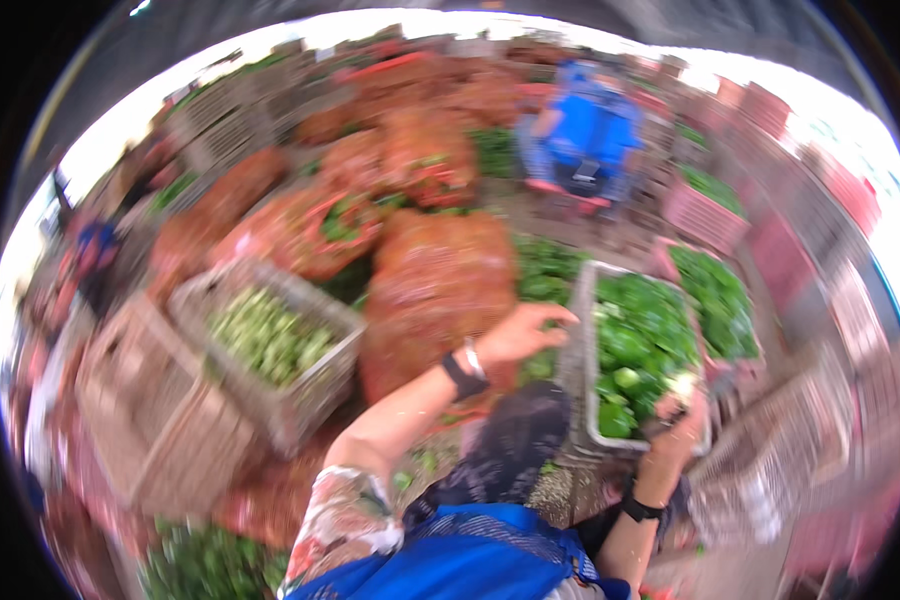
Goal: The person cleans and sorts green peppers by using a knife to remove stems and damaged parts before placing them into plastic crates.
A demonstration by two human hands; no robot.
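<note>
Green bell peppers (pixel 635 340) fill a pale plastic crate (pixel 587 400) in front of me on the right. My left hand (pixel 525 332) hovers just left of that crate's rim, thumb and forefinger apart, nothing seen between them. At the crate's near right corner, my right hand (pixel 678 425) curls its fingers over the peppers. A bright pale spot shows at its fingertips, and blur hides what it holds. To the left, a greyish crate (pixel 320 370) contains light green, stubby vegetables (pixel 270 335).
Bulging orange mesh sacks (pixel 435 290) stand left of the peppers and behind. A pink crate of greens (pixel 715 300) adjoins the pepper crate. Stacked crates (pixel 770 450) line the right side. A person in blue (pixel 585 135) bends farther back. Leafy greens (pixel 210 560) lie at lower left.
</note>
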